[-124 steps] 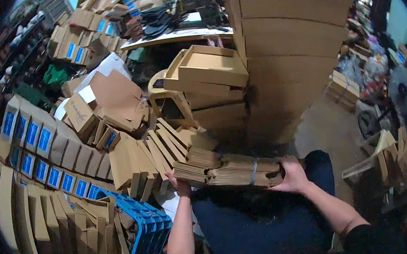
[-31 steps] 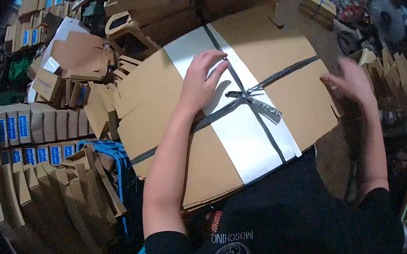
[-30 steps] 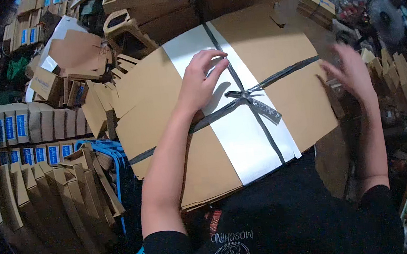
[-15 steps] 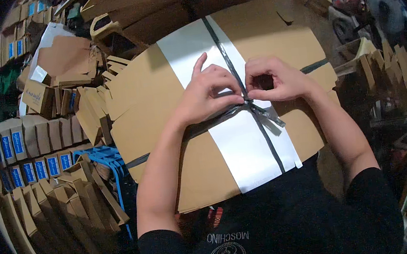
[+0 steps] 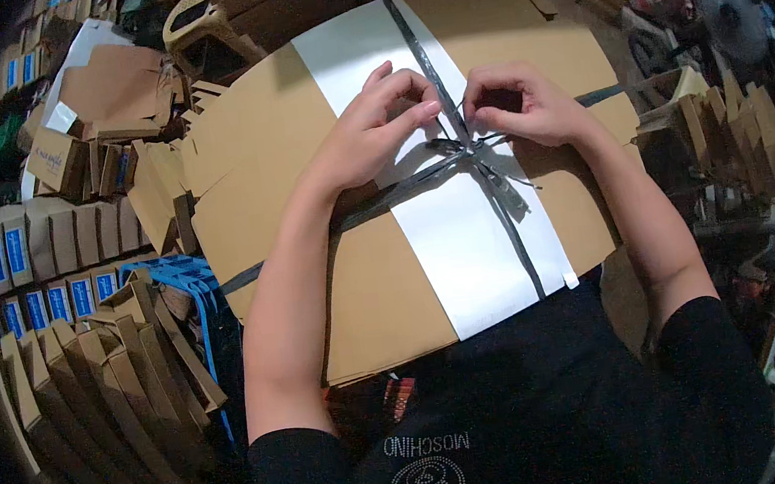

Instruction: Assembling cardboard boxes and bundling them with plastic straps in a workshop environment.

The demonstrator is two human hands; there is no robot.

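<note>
A large stack of flat brown cardboard (image 5: 256,161) lies before me with a white paper strip (image 5: 451,264) across its top. Flat black plastic string (image 5: 369,204) runs over it both ways and crosses in a knot (image 5: 466,149) on the paper. Short loose tails stick out around the knot. Just above and left of it, my left hand (image 5: 380,129) is closed in a pinch of thumb and forefinger. To the right, my right hand (image 5: 529,106) pinches likewise, curled inward. Thin black strands show by both sets of fingertips, though their ends are partly hidden.
Rows of brown boxes with blue labels (image 5: 15,251) stand at left, beside a blue plastic rack (image 5: 178,271). Folded cardboard pieces (image 5: 110,385) lean at lower left. A beige plastic chair (image 5: 209,29) is behind the stack. More upright cardboard (image 5: 745,134) stands at right.
Both hands have risen slightly off the knot and moved apart from it, so the knot and its tails show more. The whole view has shifted a little.
</note>
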